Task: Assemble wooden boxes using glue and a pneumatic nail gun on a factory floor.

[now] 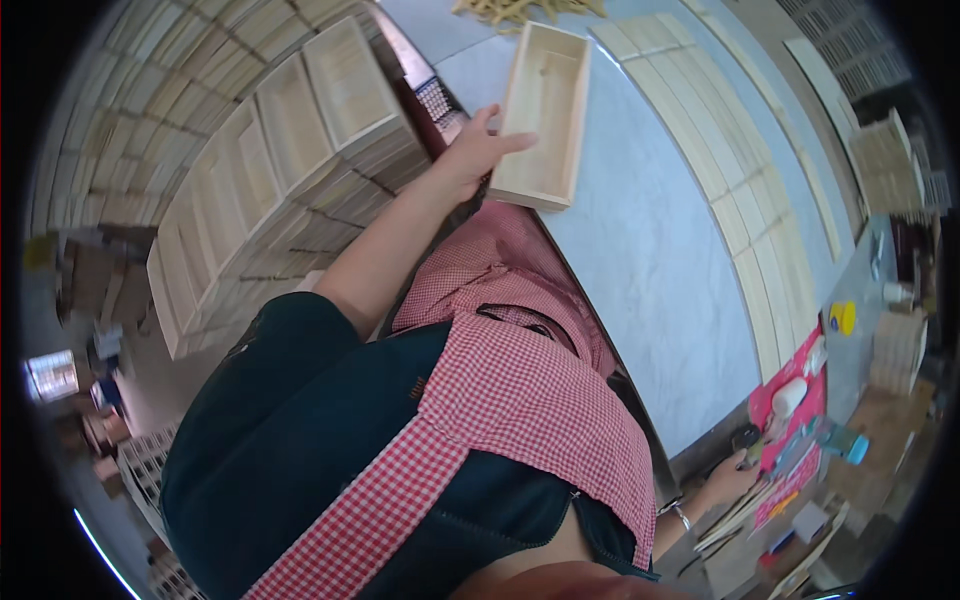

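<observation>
A shallow, open wooden box (pixel 545 110) stands at the near left edge of the pale worktable (pixel 650 270). My left hand (pixel 485 150) is at its left wall, one finger reaching over the rim and the others outside, so the wall lies between them. Far to the right, my right hand (pixel 732 480) is at the table's end beside a pink cloth (pixel 775 405) with small items on it. Its fingers are curled around something small and dark that I cannot make out. Just above them is a round black object (pixel 745 437).
Stacked wooden boxes (pixel 290 130) rise close on the left. Rows of thin wooden slats (pixel 720 150) lie along the table's far side. A clear bottle with a blue-green cap (pixel 838 440), a white bottle (pixel 789 397) and a yellow tub (pixel 842 318) stand at the right.
</observation>
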Motion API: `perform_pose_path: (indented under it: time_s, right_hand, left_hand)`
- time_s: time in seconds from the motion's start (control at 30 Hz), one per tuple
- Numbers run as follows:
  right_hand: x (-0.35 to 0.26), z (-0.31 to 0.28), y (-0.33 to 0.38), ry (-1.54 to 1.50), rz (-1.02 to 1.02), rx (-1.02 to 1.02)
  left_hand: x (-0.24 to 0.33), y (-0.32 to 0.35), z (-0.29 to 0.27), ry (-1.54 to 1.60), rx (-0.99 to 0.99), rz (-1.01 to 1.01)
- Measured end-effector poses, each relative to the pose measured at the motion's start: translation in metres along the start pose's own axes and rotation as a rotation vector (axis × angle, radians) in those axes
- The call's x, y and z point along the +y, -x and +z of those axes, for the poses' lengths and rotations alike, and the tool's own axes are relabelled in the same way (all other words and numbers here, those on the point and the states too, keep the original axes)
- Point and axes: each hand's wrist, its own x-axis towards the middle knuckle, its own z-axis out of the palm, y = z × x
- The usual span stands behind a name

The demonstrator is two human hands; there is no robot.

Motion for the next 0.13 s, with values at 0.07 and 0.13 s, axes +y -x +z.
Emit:
perform_pose_path:
  time_s: [0.07, 0.13]
  right_hand:
    - [-0.008, 0.006, -0.011, -0.058, -0.077, 0.056]
    - [-0.027, 0.021, -0.024, -0.159, -0.165, 0.159]
  left_hand:
    - [-0.007, 0.004, -0.001, -0.019, 0.007, 0.008]
    - [-0.006, 0.001, -0.014, -0.09, -0.032, 0.006]
